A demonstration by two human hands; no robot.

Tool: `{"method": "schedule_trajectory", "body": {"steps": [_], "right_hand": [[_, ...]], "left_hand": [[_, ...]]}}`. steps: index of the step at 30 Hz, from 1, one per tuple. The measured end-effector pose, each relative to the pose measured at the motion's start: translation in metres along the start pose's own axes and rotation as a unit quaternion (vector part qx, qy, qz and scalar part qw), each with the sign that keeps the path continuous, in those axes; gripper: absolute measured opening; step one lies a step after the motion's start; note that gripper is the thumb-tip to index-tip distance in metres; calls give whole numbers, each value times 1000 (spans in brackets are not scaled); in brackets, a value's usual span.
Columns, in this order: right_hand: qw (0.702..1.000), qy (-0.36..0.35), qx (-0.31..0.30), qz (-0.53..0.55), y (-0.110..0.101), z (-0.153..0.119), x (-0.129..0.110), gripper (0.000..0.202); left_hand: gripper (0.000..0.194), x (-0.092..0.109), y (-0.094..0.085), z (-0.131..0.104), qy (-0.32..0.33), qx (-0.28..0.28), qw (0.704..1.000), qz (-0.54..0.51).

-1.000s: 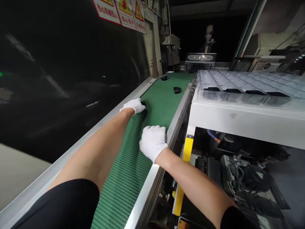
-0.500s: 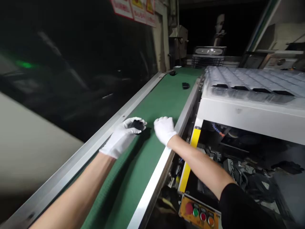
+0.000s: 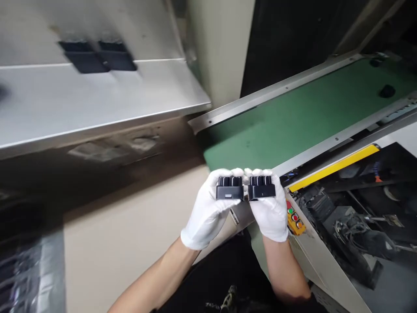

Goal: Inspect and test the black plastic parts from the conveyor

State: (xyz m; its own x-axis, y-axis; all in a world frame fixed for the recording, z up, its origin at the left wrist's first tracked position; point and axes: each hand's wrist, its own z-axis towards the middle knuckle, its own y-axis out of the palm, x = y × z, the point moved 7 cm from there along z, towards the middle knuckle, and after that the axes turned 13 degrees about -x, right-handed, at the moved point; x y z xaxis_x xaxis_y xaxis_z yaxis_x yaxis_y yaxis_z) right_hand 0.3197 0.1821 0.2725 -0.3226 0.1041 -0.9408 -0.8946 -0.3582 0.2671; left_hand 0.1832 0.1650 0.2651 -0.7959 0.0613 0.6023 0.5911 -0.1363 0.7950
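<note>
With the left hand (image 3: 208,213), white-gloved and closed, clasps a black plastic housing (image 3: 230,192) between fingers curled behind and a thumb low along its underside. With the right hand (image 3: 270,217), gloved alike, grips a second black housing (image 3: 261,191) from its outer side and from behind; cannot tell just where to place the right thumb. Holds both side by side, a narrow gap between, just right of centre in the lower half of the frame, rounded posts upward and flat fronts toward the camera, likely so as to leave both fronts uncovered for one look. Seems to grip by backs and edges for that same reason, gloved perhaps against smudges on glossy plastic. Holds them close by the near end of the green conveyor belt (image 3: 286,117) in the view. Can make out, at upper right on that belt, one dark piece (image 3: 387,91) and another (image 3: 376,62), too blurred to identify. Can also see, at upper left on a metal shelf (image 3: 97,102), one black block (image 3: 87,63) and a neighbouring block (image 3: 120,61), set near the rear, presumably for safety from the front edge.
</note>
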Motion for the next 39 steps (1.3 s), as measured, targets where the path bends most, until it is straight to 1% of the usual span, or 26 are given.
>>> {"method": "schedule_trajectory", "body": {"steps": [1,3,6,9,11,13,15,16,18,20,22,23,24,26,28,30,31,33,34,35,36,37,38,39], "right_hand": [[999,9,-1,40,19,-12,12,38],[995,28,-20,95,52,-29,30,39],[992,61,-56,95,89,-43,45,41],[991,86,-81,55,116,-54,56,44],[990,87,-107,42,128,-59,61,44],[988,79,-132,28,135,-61,61,44],[987,64,-146,-11,138,-61,56,42],[986,56,-149,-48,138,-61,51,41],[976,36,-148,-154,138,-60,40,38],[947,-2,-156,-282,143,-60,28,38],[904,-45,-176,-388,153,-63,20,46],[883,-65,-186,-426,157,-65,19,52],[865,-80,-193,-456,160,-68,19,57],[842,-91,-199,-493,164,-71,23,62],[831,-93,-197,-512,163,-73,28,61],[829,-80,-192,-519,158,-74,38,60],[832,-71,-187,-517,154,-73,45,59],[848,-38,-174,-498,143,-70,66,57],[863,-13,-165,-478,136,-68,79,56],[880,18,-154,-449,129,-65,93,53],[898,52,-142,-413,123,-62,106,50],[916,86,-128,-371,117,-60,118,48],[930,116,-115,-331,113,-57,126,46],[940,137,-101,-296,109,-55,130,44]], "left_hand": [[47,6,-10,-22,2,22,1000,6],[46,18,-28,-61,11,63,998,19],[45,36,-52,-110,43,106,993,36],[46,47,-69,-143,68,134,988,41],[46,51,-77,-158,78,153,984,42],[46,53,-81,-168,89,165,981,46],[45,55,-80,-172,100,166,979,62],[45,56,-79,-172,106,171,976,81],[41,61,-76,-174,124,194,961,153],[36,67,-71,-173,143,220,929,261],[36,69,-65,-171,153,225,892,361],[40,68,-63,-168,151,220,879,395],[44,67,-62,-166,146,216,871,416],[50,62,-64,-164,128,215,866,432],[51,59,-70,-163,105,216,878,414],[57,53,-79,-161,76,208,909,353],[62,48,-85,-158,53,198,931,301],[70,31,-99,-150,-12,174,973,151],[69,21,-105,-146,-45,165,983,71],[64,12,-111,-141,-70,157,985,3],[57,6,-117,-137,-85,150,984,-44],[50,3,-122,-134,-93,145,983,-64],[45,2,-126,-131,-94,137,984,-58],[44,5,-127,-131,-92,127,987,-27]]}}
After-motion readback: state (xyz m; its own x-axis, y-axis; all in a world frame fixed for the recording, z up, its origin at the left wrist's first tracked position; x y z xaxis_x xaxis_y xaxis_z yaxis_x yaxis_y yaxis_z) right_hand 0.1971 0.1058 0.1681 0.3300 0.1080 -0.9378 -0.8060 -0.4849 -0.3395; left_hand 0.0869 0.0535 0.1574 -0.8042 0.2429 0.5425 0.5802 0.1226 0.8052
